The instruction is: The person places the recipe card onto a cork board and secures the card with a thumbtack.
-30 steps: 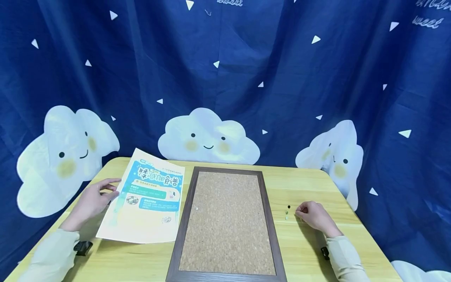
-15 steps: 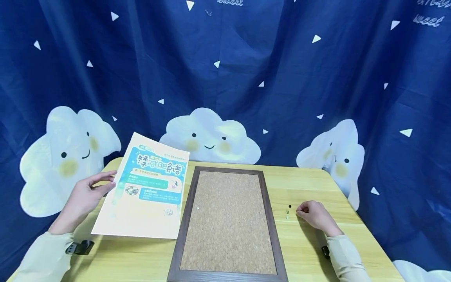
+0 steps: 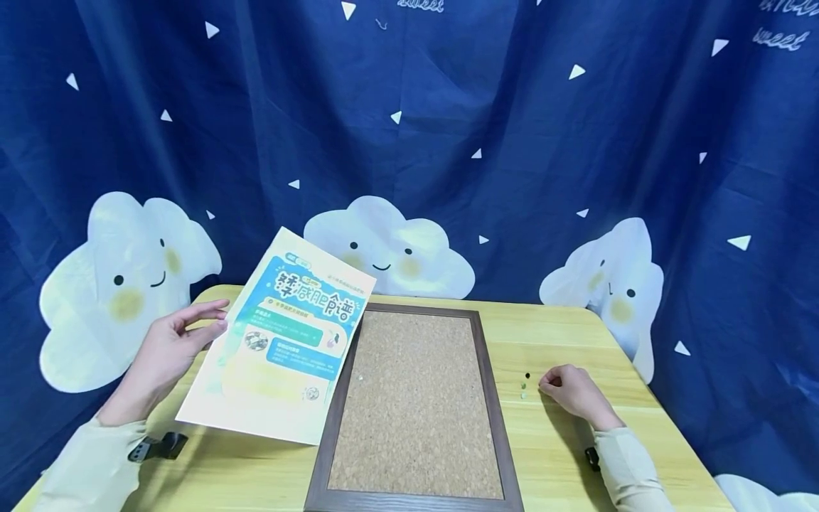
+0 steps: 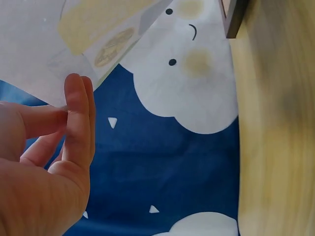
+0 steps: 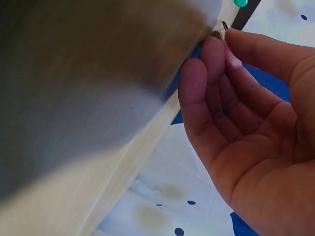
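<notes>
My left hand (image 3: pixel 169 355) pinches the left edge of a printed paper poster (image 3: pixel 278 412), blue and white with large lettering. In the left wrist view the poster (image 4: pixel 29 54) sits between thumb and fingers. It is tilted up off the table, and its right side overlaps the left edge of a cork board (image 3: pixel 416 405) in a dark brown frame. Over on the right, my right hand (image 3: pixel 576 395) is low at the tabletop, thumb and index fingertips together. The right wrist view shows a small thumbtack (image 5: pixel 218 34) with a pale round head pinched there, partly hidden.
Left of my right hand lie a black tack (image 3: pixel 527 375), a green tack (image 3: pixel 523 386) and a pale green tack (image 3: pixel 522 396) on the wooden table (image 3: pixel 576 483). A tiny white speck (image 3: pixel 360 378) shows on the cork. Behind hangs a blue curtain (image 3: pixel 409 163) with clouds.
My left hand has lifted the poster and swung it rightward, turning it clockwise, so its upper right corner now covers part of the board's frame. The right hand has stayed in place.
</notes>
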Available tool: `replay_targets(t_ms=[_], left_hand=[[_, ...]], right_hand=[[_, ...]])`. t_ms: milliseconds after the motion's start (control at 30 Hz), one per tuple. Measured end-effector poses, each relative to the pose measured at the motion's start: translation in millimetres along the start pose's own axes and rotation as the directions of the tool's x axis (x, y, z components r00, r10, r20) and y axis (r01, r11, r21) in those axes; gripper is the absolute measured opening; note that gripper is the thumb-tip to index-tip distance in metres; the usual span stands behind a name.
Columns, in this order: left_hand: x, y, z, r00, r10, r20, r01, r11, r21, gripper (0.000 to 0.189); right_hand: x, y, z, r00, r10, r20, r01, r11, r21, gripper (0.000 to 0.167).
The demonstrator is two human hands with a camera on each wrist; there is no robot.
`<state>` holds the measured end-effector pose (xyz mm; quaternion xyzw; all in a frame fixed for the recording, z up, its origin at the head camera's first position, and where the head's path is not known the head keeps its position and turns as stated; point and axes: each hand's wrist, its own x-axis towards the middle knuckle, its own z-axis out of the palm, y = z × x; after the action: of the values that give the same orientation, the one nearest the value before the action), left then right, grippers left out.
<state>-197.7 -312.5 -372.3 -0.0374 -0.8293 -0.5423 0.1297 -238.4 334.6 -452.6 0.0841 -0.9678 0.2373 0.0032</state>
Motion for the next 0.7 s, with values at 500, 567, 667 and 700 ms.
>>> replay_targets(t_ms=[500,567,667,700], left_hand=[[6.4,11.3,-3.5,0.999,-0.031,-0.006,0.029,0.978,-0.208,0.027],[6.1,11.1,-1.5,0.999,-0.053,-0.006,0.05,0.967,-0.249,0.026],[5.4,11.7,4.0,0.997,-0.08,-0.006,0.075,0.952,-0.296,0.025],[5.2,12.2,6.4,0.996,-0.084,-0.006,0.078,0.947,-0.312,0.024]], right_hand=[[1.0,1,1,1.0,0.015,-0.002,-0.015,1.0,-0.001,0.011],[1.1,1,1,1.0,0.009,-0.002,-0.009,1.0,-0.003,0.01],[1.2,1,1,1.0,0.01,-0.006,-0.01,1.0,-0.005,0.01],[1.2,1,1,1.0,0.008,-0.007,-0.008,1.0,-0.006,0.009]])
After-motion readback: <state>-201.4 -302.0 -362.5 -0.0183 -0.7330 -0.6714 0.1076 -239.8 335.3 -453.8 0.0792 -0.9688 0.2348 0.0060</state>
